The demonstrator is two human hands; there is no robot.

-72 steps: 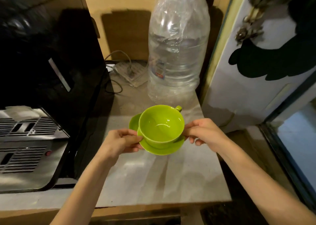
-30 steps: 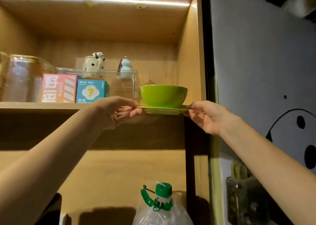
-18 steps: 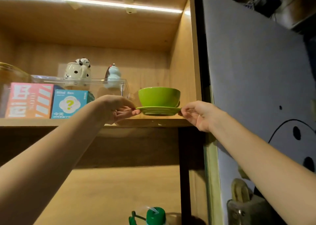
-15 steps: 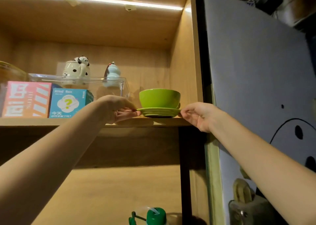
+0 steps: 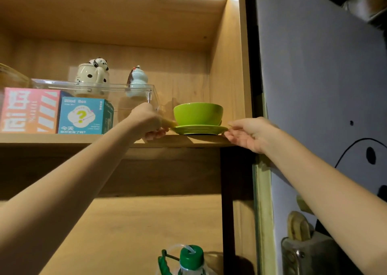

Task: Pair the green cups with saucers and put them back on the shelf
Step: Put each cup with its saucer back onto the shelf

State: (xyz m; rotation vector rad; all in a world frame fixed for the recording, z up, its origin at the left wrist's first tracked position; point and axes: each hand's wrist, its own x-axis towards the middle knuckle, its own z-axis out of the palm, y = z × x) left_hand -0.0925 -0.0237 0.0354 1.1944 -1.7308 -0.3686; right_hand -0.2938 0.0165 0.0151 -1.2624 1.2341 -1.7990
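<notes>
A green cup (image 5: 198, 113) sits upright on its saucer (image 5: 199, 129) at the right end of a lit wooden shelf (image 5: 73, 138), the saucer resting flat close to the shelf's front edge. The cup's right flank stands near the cabinet side wall (image 5: 228, 69), with a narrow strip of bare shelf between the saucer rim and that wall. The left hand (image 5: 149, 122) has its thumb on the saucer's left rim and fingers curled below it at the shelf edge, pinching the rim. The right hand (image 5: 250, 133) is loosely spread, fingertips just at the saucer's right rim; whether they touch it cannot be told. To the left of the left hand, a clear bin (image 5: 117, 96) stands just beside the cup, carrying a panda mug (image 5: 92, 76) and a pale blue figurine (image 5: 137, 80) behind its wall. A blue box (image 5: 82, 115) and a pink box (image 5: 29, 110) line the front edge further left. Below, a green bottle cap (image 5: 191, 256) shows under the shelf.
</notes>
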